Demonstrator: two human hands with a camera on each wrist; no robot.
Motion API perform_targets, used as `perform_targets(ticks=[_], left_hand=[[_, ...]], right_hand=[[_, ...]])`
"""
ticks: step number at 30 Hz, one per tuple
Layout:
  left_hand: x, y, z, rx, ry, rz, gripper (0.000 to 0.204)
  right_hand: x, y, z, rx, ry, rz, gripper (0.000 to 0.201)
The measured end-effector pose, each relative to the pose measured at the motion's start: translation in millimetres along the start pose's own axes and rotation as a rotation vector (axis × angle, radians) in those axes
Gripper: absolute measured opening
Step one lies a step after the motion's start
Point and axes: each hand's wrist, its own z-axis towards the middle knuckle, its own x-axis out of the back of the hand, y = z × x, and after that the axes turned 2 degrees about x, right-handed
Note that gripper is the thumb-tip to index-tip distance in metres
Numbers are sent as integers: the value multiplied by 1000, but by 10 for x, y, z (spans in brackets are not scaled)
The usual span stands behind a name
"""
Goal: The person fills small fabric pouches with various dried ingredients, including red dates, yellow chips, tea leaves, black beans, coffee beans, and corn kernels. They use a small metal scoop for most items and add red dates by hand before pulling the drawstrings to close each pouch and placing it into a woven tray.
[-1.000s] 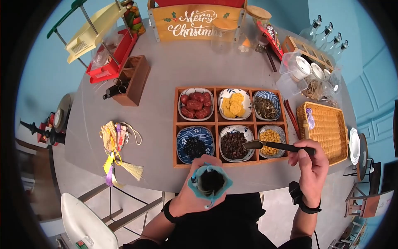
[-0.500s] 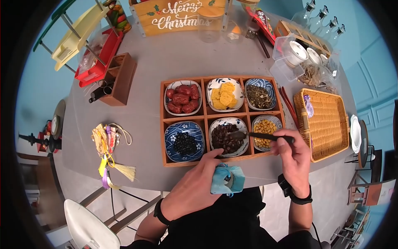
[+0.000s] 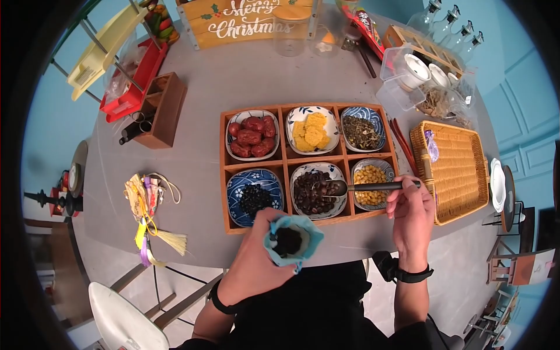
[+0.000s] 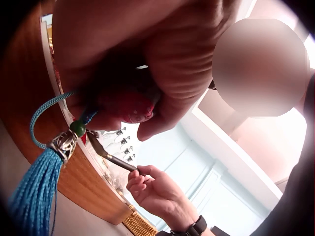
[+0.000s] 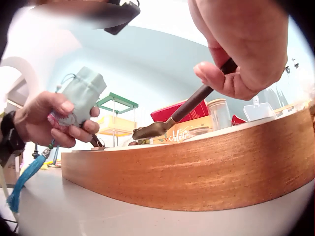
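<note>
My left hand grips a light-blue drawstring pouch, its mouth open upward and dark inside. From the pouch hangs a blue tassel with a green bead. My right hand holds a spoon by its dark handle. The spoon's metal bowl is over the right side of a patterned dish of dark brown dried pieces. That dish sits in a wooden compartment tray. Left of it, near the pouch, is a blue dish with black beans.
Other tray dishes hold red dates, yellow pieces, dried leaves and yellow kernels. A wicker basket stands right, tasselled sachets lie left, and a wooden holder stands behind them.
The spoon first hovered at the dish's right edge, then dipped into the brown pieces, and is now at their right side. The pouch tipped sideways, then came back with its mouth up.
</note>
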Motion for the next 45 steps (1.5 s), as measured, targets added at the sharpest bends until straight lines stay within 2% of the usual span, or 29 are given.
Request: perform_targets(ticks=[1,3,9,11,13,14,15,17,19,21,23,24,26,27,29,30,33,34,36,37,39,40,41,43,44,45], left_hand=[[-1,7,5,0,6,-3,60],[-2,34,17,141,79,-115,59],[-48,146,138,168,123,1,61],[-71,176,157,162,107,3,62],[-125,156,168,132,100,-33,62],[-143,156,169,124,97,-33,62],[-155,154,167,122,94,-64,62],[-156,143,150,119,92,-96,62],[-129,97,117,133,102,-176,66],[-77,52,68,162,113,-239,67],[-30,-102,-27,23,133,-67,71],[-42,-108,-30,14,118,-73,71],[-56,-91,-30,84,300,-407,74],[-71,-86,-14,80,290,-404,74],[-87,-70,-36,56,219,-425,77],[-141,-63,-30,83,243,-478,77],[-192,-19,-30,101,215,-381,79],[-198,14,-18,96,226,-362,72],[-202,15,-5,99,226,-290,72],[-202,1,9,94,201,-238,73],[-206,11,30,108,190,-275,73],[-216,24,41,105,178,-288,73],[-229,36,50,104,161,-303,73],[-255,71,72,53,195,-241,73],[-278,95,79,26,211,-216,74],[-303,115,80,-5,222,-188,74]], right_hand=[[0,-34,4,24,-6,16,21],[-20,-137,-7,48,-3,16,21],[-92,-559,-118,259,-75,7,23],[-167,-723,-249,262,-107,-3,19],[-234,-802,-426,295,-202,-255,15],[-261,-818,-504,372,-264,-315,15],[-210,-813,-497,519,-400,-380,16],[-102,-802,-551,557,-357,-298,16],[65,-727,-529,616,-248,-92,17],[274,-566,-502,586,58,-50,17],[470,-305,-457,489,323,-36,18],[556,-180,-471,417,391,-82,18],[654,65,-544,306,471,-70,19],[683,165,-564,271,489,-49,19],[698,284,-578,212,515,-16,21],[695,329,-589,158,533,14,23],[633,396,-526,95,527,-2,31],[631,401,-527,88,514,7,31],[661,409,-527,18,396,-395,40],[668,439,-530,43,387,-483,42],[701,412,-561,67,393,-847,40],[688,365,-595,47,421,-900,38],[670,348,-634,48,411,-899,38],[538,293,-736,184,407,-679,35],[384,234,-829,184,312,-498,31],[244,171,-900,193,163,-470,32]])
